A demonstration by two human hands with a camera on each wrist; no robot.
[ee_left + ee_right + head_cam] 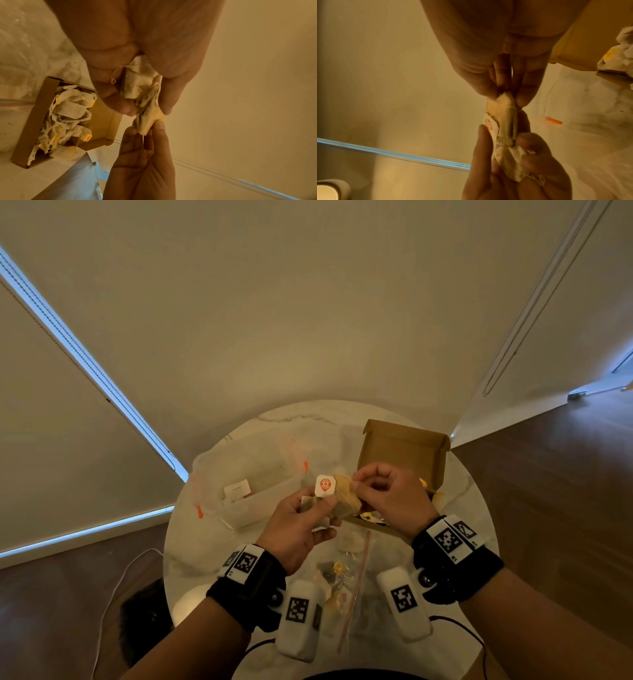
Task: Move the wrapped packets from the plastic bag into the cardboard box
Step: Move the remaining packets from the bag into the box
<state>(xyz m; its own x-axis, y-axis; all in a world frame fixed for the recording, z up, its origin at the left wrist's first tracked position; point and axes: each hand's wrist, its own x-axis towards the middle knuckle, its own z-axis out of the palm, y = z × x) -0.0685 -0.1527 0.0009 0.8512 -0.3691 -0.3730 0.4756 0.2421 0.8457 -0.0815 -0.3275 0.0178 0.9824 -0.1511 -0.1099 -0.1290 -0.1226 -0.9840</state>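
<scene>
Both hands are raised over the table between the bags and the open cardboard box (404, 450). My left hand (318, 508) grips a small bundle of tea-bag packets (346, 498) with a white tag bearing a red logo (324, 485). My right hand (356, 484) pinches the far end of one packet (503, 108) in that bundle. In the left wrist view the box (29, 135) holds several packets. A clear zip bag (352, 573) with a few packets lies near the front edge.
A second clear plastic bag with orange tabs (246, 474) lies left of the box on the round marble table (191, 542). A white cable (113, 587) and a dark object (144, 618) sit on the wooden floor at left.
</scene>
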